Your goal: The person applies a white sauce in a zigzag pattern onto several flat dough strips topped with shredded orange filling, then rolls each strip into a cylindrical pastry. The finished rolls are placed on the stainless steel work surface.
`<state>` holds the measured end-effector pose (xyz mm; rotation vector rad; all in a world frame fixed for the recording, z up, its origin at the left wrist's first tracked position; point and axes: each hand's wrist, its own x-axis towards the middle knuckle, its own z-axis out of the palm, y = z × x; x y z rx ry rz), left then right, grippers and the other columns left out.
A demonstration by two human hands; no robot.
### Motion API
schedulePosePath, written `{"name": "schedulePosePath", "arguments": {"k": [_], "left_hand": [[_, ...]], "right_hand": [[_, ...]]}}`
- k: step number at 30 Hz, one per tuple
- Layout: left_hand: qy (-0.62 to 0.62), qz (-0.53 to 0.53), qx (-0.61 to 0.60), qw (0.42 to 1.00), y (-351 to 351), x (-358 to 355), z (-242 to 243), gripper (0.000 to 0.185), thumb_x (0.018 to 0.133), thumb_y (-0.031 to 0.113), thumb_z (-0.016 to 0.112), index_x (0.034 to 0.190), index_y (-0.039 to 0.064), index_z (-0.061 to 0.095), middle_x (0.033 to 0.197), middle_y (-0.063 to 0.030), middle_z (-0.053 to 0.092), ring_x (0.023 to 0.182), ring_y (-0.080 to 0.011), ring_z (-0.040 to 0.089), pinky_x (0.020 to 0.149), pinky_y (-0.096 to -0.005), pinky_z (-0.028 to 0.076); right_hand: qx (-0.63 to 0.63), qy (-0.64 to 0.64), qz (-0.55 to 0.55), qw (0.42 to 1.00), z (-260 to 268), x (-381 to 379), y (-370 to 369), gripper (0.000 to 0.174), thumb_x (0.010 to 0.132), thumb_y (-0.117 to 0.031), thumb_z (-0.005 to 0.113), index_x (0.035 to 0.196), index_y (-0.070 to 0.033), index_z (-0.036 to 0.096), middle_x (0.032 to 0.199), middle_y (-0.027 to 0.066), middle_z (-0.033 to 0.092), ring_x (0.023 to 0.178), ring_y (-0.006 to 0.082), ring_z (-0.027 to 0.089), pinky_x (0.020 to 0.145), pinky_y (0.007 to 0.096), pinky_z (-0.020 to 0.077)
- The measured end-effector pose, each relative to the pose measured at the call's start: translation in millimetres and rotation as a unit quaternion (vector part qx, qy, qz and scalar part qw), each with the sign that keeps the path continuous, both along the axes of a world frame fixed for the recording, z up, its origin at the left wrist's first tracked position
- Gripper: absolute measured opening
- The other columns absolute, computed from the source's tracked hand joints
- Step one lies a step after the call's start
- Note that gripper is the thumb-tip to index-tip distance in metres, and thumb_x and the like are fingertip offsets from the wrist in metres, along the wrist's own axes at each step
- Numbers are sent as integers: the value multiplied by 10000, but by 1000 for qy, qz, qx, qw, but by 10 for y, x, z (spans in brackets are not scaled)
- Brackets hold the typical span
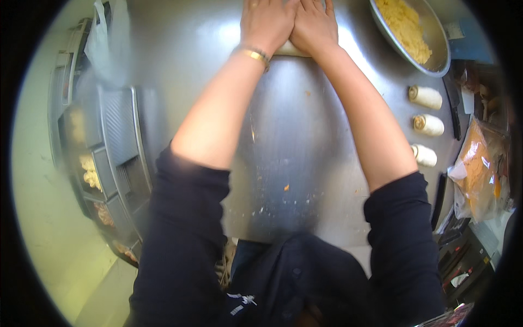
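Both hands reach to the top edge of the view over a stainless steel worktop [282, 163]. My left hand [267, 24], with a bracelet at its wrist, lies palm down beside my right hand [314, 24], and the two touch. Beneath them is a piece of pale dough [291, 50], of which only the near edge shows. The fingertips are partly cut off by the picture's rim. To the right, three rolled dough pieces [428, 125] stand apart in a column, with an orange-brown filling at the end of one.
A steel bowl [443, 69] of yellow filling stands top right. A black-handled knife [455, 118] and a plastic bag of orange-brown crumbs [474, 163] lie at the right edge. Metal pans [120, 122] and food containers line the left, below a white plastic bag [108, 49].
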<state>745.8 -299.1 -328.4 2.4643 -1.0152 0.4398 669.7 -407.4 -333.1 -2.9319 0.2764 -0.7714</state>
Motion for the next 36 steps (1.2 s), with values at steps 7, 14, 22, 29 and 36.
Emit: {"name": "schedulePosePath", "arguments": {"k": [7, 14, 22, 29, 36], "left_hand": [[124, -84, 115, 982, 1393, -1766, 327, 808, 1124, 599, 495, 1704, 41, 416, 1782, -221, 382, 1657, -416, 345, 1366, -580, 226], [164, -90, 71, 980, 1734, -2260, 974, 812, 978, 253, 804, 1690, 64, 461, 1688, -181, 512, 1554, -401, 469, 1336, -577, 298], [269, -163, 55, 948, 1654, -1304, 842, 452, 931, 160, 836, 1361, 69, 733, 1234, -151, 719, 1155, -391, 645, 1048, -507, 517], [197, -165, 127, 958, 1117, 140, 715, 367, 1027, 346, 774, 1281, 82, 785, 1232, -159, 744, 1197, -388, 648, 1041, -464, 525], [167, 16, 50, 984, 138, 712, 422, 526, 1152, 445, 492, 1353, 31, 748, 1495, -254, 668, 1367, -455, 603, 1141, -507, 486]], "right_hand": [[133, 151, 69, 977, 300, -1926, 897, 695, 1026, -250, 598, 1693, -92, 483, 1792, 105, 423, 1680, 286, 343, 1364, 578, 213], [216, 159, 76, 960, 873, -2457, 1028, 812, 918, -145, 800, 1675, -84, 512, 1765, 105, 461, 1596, 345, 456, 1342, 566, 238], [308, 276, 169, 895, 825, -1675, 333, 492, 875, -102, 847, 1351, -97, 724, 1222, 134, 700, 1174, 378, 680, 1025, 500, 553], [198, 189, 175, 946, 802, -398, -32, 392, 978, -196, 762, 1369, -171, 756, 1309, 133, 719, 1226, 389, 675, 993, 464, 584], [71, 206, -15, 976, 572, 589, 119, 610, 1116, -304, 468, 1616, 43, 501, 1778, 210, 387, 1686, 364, 295, 1373, 576, 220]]}}
